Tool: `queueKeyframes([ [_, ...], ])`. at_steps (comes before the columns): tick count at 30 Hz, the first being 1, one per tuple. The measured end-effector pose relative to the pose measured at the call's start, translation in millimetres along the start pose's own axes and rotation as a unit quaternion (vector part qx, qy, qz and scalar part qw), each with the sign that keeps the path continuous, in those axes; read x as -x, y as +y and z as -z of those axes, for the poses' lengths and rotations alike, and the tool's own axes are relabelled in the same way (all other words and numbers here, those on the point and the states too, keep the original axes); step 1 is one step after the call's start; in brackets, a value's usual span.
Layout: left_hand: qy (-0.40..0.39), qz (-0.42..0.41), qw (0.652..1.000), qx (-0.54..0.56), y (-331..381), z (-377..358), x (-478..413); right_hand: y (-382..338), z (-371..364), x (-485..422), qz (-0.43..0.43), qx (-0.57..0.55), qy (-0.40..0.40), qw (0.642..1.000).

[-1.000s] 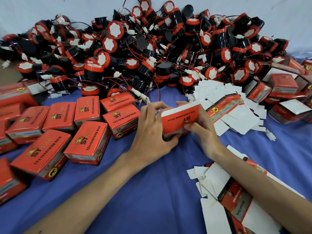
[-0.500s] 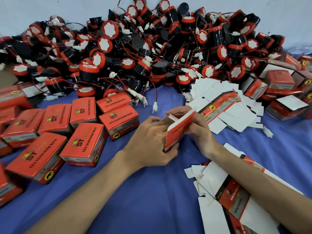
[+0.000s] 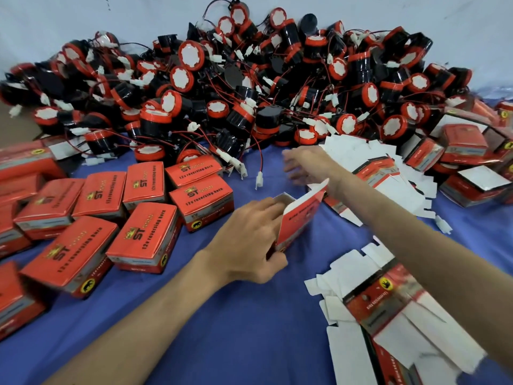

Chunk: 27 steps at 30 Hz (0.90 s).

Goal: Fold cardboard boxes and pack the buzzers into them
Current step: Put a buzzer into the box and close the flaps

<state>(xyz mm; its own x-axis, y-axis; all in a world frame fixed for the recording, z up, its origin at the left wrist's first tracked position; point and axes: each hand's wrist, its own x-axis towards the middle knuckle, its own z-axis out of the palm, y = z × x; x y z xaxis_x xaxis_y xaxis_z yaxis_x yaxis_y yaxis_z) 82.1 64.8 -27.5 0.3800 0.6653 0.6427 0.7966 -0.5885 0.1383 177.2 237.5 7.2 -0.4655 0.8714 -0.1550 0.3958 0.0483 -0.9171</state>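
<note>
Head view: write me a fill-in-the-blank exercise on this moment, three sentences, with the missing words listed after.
1. The left hand grips an open ____ whose top flap stands up.
2. The right hand stretches toward the pile of ____ at the back.
3. The closed boxes lie on a ____ cloth.
Missing words: box; buzzers; blue.

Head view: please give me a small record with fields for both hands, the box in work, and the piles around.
left hand: grips the open box at its near side
right hand: stretched toward the buzzers, fingers loose, empty, blurred
open box: top flap raised
buzzers: large tangled pile, far side
closed boxes: grouped at left on blue cloth
flat cartons: two heaps at right
</note>
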Motion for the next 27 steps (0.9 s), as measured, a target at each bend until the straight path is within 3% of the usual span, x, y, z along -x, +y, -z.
queueKeyframes([
  [3, 0.013, 0.025, 0.999, -0.029, -2.2, -2.1, 3.6, -10.3, -22.5, -24.1, -0.003, 0.178, -0.067, 0.982],
  [6, 0.062, 0.067, 0.995, -0.033, -1.6, -6.5, 5.4, -11.8, -38.8, -16.3, 0.016, 0.276, -0.079, 0.958],
  [7, 0.08, 0.083, 0.993, -0.03, -2.1, -6.8, 5.4, -14.0, -37.3, -8.1, -0.005, 0.249, -0.074, 0.966],
  [10, 0.125, 0.118, 0.984, -0.046, -4.0, -6.9, 3.6, -22.9, -19.4, 2.9, 0.077, 0.163, -0.086, 0.98],
  [12, 0.142, 0.138, 0.977, -0.079, -7.6, -3.9, 2.6, -27.6, 1.8, 7.5, 0.095, 0.035, -0.009, 0.995],
  [15, 0.162, 0.158, 0.966, -0.12, -9.9, -0.4, 0.3, -34.7, 42.6, 25.5, 0.161, -0.138, 0.052, 0.976],
  [18, 0.16, 0.166, 0.965, -0.125, -4.0, -5.0, -2.1, -38.0, 69.7, 47.0, 0.227, -0.223, -0.035, 0.947],
  [23, 0.114, 0.18, 0.977, -0.026, 5.6, -16.0, -4.6, -43.4, 62.1, 56.0, 0.178, -0.153, -0.124, 0.964],
  [27, 0.062, 0.128, 0.988, 0.051, 4.9, -13.3, -0.4, -56.9, 57.7, 69.9, 0.147, -0.155, -0.233, 0.949],
])
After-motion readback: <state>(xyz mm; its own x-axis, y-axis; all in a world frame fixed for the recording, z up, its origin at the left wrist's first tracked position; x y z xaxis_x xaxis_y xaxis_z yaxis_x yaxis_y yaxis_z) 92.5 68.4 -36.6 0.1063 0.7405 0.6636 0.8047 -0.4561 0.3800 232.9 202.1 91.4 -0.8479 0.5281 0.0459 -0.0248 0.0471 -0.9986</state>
